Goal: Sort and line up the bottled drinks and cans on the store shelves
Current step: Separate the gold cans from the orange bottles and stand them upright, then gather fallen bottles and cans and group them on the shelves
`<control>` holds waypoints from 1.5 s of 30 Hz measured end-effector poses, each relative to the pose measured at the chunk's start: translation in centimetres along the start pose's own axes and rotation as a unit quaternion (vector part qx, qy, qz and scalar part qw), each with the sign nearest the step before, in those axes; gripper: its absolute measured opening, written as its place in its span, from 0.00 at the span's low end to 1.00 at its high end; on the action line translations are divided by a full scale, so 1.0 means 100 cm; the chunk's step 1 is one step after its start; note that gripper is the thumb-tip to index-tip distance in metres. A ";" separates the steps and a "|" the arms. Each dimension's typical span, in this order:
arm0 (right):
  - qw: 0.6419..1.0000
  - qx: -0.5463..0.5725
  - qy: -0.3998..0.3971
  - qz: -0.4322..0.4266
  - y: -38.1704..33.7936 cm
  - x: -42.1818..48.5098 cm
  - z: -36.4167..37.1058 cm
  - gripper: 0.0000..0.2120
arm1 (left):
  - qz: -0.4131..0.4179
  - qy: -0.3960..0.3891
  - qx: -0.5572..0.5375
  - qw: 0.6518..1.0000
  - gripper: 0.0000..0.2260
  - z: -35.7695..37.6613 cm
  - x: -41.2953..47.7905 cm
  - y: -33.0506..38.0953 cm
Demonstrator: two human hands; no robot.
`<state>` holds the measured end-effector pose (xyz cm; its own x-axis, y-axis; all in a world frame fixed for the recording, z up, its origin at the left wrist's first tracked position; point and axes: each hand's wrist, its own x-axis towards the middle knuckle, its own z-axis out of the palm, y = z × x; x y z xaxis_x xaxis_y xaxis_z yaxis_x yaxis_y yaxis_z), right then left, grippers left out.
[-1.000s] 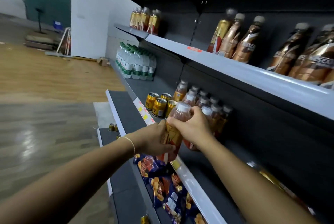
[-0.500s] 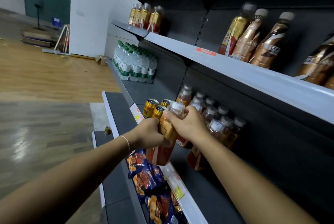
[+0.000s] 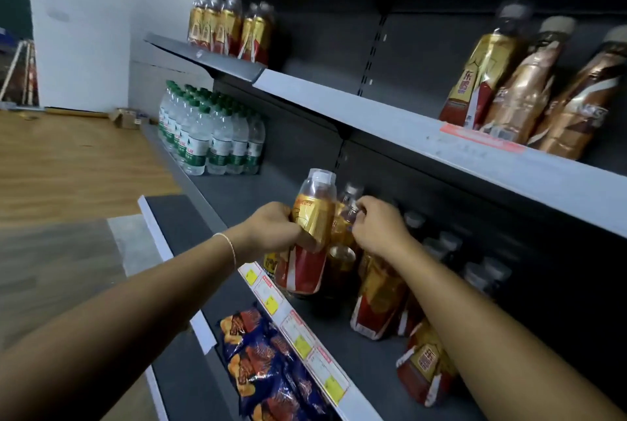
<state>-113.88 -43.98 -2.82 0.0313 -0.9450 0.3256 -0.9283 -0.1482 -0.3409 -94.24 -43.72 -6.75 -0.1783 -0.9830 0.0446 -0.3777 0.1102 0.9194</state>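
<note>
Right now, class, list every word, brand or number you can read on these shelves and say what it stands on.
"东鹏": gold-and-red bottle on the upper shelf.
Brown bottle beside it: white letters, cut off, unreadable.
Held bottle, middle-shelf bottles, water bottles, price tags, snack packets: too blurred to read.
</note>
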 end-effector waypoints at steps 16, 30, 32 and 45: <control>0.980 -0.108 -0.047 0.160 -0.017 0.084 0.047 0.07 | 0.074 -0.023 0.021 0.997 0.22 -0.067 0.157 -0.005; 0.965 -0.171 0.021 0.200 -0.026 0.080 0.065 0.10 | 0.055 -0.004 0.023 0.998 0.08 -0.003 0.225 -0.036; 0.965 -0.171 0.021 0.197 -0.026 0.079 0.066 0.10 | 0.045 -0.017 0.036 0.998 0.13 0.003 0.228 -0.044; 0.965 -0.181 0.043 0.187 -0.021 0.080 0.073 0.13 | 0.017 -0.079 0.062 0.995 0.26 0.009 0.230 -0.069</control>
<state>-108.99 -53.33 -5.90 -0.3464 -0.8828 0.3172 -0.9381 0.3240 -0.1226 -96.56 -66.98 -12.40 -0.3294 -0.9442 0.0039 -0.4761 0.1697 0.8629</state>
